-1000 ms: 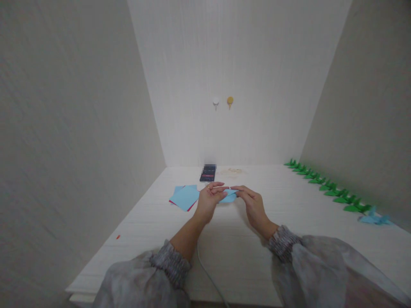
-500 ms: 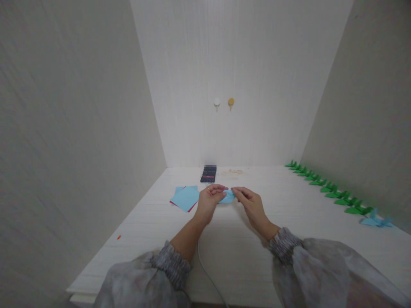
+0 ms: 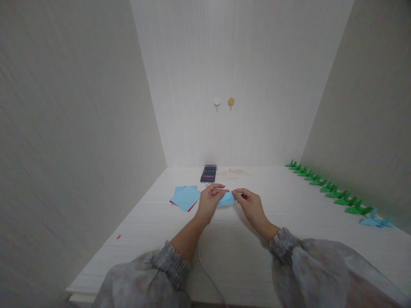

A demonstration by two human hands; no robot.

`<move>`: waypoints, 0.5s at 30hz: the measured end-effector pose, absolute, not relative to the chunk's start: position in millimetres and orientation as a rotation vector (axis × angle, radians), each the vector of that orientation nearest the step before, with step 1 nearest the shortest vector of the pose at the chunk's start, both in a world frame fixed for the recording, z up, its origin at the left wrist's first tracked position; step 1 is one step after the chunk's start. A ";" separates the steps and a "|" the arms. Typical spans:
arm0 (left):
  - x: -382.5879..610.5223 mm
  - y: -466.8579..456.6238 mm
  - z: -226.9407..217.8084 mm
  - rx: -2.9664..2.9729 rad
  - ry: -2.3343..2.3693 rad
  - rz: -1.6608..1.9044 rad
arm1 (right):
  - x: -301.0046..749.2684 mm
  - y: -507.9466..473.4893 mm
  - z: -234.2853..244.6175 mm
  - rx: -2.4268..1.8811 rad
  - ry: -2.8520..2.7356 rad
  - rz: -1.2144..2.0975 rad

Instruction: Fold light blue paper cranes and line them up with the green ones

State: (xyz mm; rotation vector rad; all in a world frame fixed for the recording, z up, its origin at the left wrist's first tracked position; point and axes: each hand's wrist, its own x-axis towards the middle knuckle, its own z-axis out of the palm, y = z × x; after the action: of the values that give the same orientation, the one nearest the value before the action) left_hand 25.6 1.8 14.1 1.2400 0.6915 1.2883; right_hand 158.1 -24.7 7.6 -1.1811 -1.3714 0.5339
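A small light-blue folded paper [image 3: 228,199] is held between both hands just above the white table [image 3: 154,231]. My left hand [image 3: 210,200] pinches its left side, fingers curled, index finger stretched over the top. Fingertips of my right hand [image 3: 250,203] are pressed together on the paper's right tip. Much of the paper is hidden behind the fingers.
A stack of blue sheets with red beneath [image 3: 185,197] lies left of the hands. A dark phone [image 3: 208,173] rests further back. A row of green folded paper figures [image 3: 324,185] lines the right wall, with a blue one [image 3: 375,221] at its near end. A cable [image 3: 208,273] runs toward me.
The right fingertips have slid along the paper's right tip and pinched closer together. The left index finger has stretched out over the top. The paper stays between the hands.
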 end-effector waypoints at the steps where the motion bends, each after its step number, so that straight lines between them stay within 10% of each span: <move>1: 25.6 1.2 14.6 1.247 0.696 1.281 | 157.8 -25.1 8.0 -1.178 -1.379 0.525; 15: 24.4 4.5 8.0 1.293 0.748 1.268 | 158.2 -23.7 6.9 -1.197 -1.272 0.642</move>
State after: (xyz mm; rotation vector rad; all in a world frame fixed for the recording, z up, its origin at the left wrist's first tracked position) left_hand 24.4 4.5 8.0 1.2928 0.7483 1.2675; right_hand 158.2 -23.7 6.9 -1.1974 -1.2721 0.6421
